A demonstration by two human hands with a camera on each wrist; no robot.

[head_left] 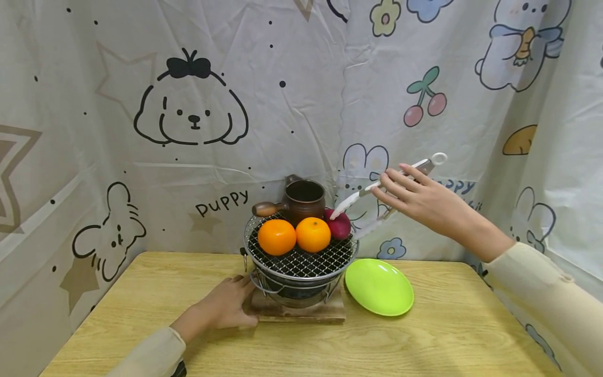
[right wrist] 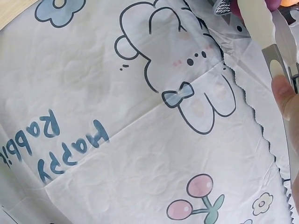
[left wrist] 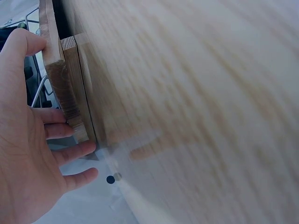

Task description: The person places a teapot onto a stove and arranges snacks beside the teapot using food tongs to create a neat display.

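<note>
My right hand (head_left: 414,196) holds tongs (head_left: 347,204) with white tips and a metal-and-white handle. One tip lies over a dark red round fruit (head_left: 339,228), the other lower at its right; whether they grip it I cannot tell. That fruit sits on the wire rack (head_left: 308,267) of a small tabletop grill, beside two oranges (head_left: 277,237) and a brown pot (head_left: 306,198) with a wooden side handle. Beneath the grill is a wooden board (head_left: 301,313). My left hand (head_left: 231,303) rests against the board's left end, fingers (left wrist: 74,153) fairly straight, thumb along its front.
A lime green plate (head_left: 379,287) lies on the wooden table (head_left: 400,345), right of the grill. Close behind hangs a printed cloth (head_left: 282,104), which also lines both sides. Metal wire legs and a ring stick out around the grill's bowl (head_left: 294,288).
</note>
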